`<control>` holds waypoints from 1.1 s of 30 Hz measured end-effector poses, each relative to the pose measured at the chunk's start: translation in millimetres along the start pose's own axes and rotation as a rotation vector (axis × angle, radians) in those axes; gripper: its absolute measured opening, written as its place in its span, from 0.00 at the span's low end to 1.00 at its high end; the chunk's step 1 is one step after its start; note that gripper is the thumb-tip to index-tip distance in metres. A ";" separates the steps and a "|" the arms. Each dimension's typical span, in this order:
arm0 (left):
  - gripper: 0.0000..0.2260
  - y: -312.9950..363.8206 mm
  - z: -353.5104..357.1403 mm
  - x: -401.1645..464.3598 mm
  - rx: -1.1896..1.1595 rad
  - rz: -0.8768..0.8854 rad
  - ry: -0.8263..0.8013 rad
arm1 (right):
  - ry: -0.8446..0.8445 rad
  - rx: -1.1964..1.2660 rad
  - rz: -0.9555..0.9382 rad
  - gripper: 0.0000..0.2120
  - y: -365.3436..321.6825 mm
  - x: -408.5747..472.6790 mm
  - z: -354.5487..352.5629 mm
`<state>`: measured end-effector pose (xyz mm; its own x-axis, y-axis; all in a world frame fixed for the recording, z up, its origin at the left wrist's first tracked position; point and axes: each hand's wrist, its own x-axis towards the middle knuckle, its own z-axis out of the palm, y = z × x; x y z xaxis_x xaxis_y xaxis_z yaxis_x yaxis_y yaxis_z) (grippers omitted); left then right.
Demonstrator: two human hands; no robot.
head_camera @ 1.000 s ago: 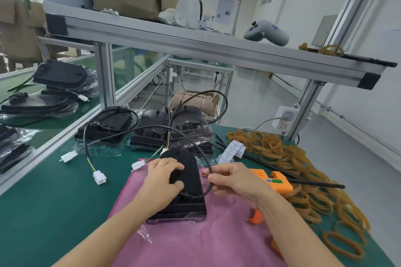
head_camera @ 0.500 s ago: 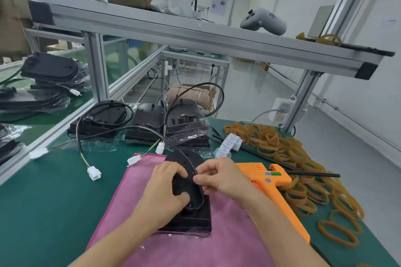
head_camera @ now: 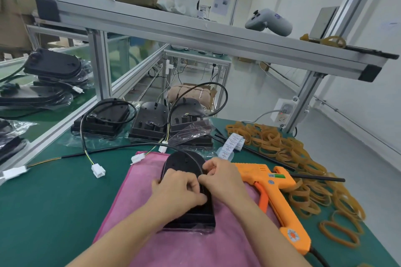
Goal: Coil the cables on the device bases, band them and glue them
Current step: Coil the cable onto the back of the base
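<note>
Black cable (head_camera: pixel 121 150) now pinched tighter between both hands' fingers (head_camera: pixel 202 179) atop device base (head_camera: pixel 184 159).

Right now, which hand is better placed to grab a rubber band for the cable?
The right hand, probably. The rubber bands lie piled on the right side of the table, past the orange glue gun, on that hand's side. The left hand grips the device base, steadying it.

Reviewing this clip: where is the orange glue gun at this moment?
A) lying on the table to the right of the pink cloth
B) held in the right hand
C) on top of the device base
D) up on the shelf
A: the orange glue gun lies unheld on the green table, beside the pink cloth.
</note>
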<state>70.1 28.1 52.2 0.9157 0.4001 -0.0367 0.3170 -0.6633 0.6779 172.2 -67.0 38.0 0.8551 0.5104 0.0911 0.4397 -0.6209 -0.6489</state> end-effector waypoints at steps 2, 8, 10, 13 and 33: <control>0.12 12.2 -2.1 3.0 -0.018 -0.059 -0.072 | 0.023 -0.027 -0.038 0.15 -1.2 4.4 2.7; 0.07 5.0 4.2 -10.5 -0.019 0.029 -0.004 | 0.104 -0.207 -0.198 0.15 -10.4 23.4 13.1; 0.06 1.8 9.7 -17.5 0.141 0.104 0.077 | 0.107 -0.265 -0.198 0.15 -9.1 24.4 16.9; 0.10 -0.8 15.0 -18.2 0.287 0.178 0.091 | 0.116 -0.371 -0.186 0.18 -8.4 26.4 22.4; 0.19 -184.9 -111.4 26.0 0.530 -0.229 0.372 | -0.048 -0.575 -0.291 0.23 -9.4 24.4 14.4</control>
<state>7.8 231.6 7.7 0.6953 0.6952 0.1825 0.6576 -0.7178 0.2290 185.0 -40.1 35.4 0.6711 0.7239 0.1599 0.7403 -0.6658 -0.0927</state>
